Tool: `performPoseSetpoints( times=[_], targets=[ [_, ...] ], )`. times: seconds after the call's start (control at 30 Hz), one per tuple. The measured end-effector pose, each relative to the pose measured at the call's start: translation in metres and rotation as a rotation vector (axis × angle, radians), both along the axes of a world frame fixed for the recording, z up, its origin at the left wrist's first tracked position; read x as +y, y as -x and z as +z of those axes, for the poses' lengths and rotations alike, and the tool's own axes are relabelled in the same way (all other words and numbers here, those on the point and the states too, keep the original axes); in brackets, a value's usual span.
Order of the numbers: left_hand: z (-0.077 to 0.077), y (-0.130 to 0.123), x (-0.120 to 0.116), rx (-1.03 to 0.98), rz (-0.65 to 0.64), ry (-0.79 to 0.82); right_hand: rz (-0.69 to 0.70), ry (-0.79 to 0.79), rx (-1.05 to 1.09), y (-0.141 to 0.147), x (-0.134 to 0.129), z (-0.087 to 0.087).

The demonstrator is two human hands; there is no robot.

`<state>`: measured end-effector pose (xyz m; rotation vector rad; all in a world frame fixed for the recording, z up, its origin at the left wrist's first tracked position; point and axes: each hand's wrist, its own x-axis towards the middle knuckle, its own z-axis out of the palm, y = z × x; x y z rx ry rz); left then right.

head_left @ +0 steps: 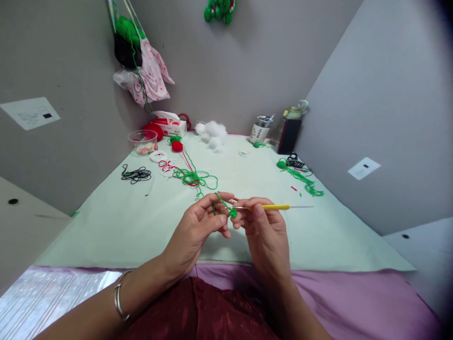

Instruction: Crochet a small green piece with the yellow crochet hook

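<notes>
My right hand (267,231) is closed on a crochet hook (276,207) with a yellow handle. The hook's thin metal tip points left, into a small piece of green crochet (232,213). Thumb and fingers of my left hand (198,226) hold green yarn (222,200) beside that piece, with a strand running over the index finger. Both hands are close together above the near middle of the table. Beyond them lies a loose tangle of green yarn (191,177) with some red strands, and a small red ball (177,146) rests behind it.
On the left are black cord (136,174), a clear plastic tub (143,141) and a tissue box (173,126). White stuffing (214,134) lies at the back. A can of pens (260,130), a dark phone (289,136) and green yarn strands (306,182) are on the right.
</notes>
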<state>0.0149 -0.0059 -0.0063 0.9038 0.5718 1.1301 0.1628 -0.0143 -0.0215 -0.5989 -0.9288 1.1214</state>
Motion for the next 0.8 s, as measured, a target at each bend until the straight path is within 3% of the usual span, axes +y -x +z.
performPoseSetpoints(
  times=[0.33,0.6,0.8],
  targets=[
    [-0.001,0.006,0.002,-0.029,-0.029,0.023,-0.109,-0.089,-0.156,-0.001,-0.009,-0.004],
    [0.000,0.009,0.005,-0.049,-0.102,-0.007,0.107,0.062,0.094,-0.005,-0.002,0.009],
    [0.002,0.010,0.003,-0.055,-0.094,-0.019,0.172,0.128,0.158,-0.007,-0.002,0.012]
  ],
)
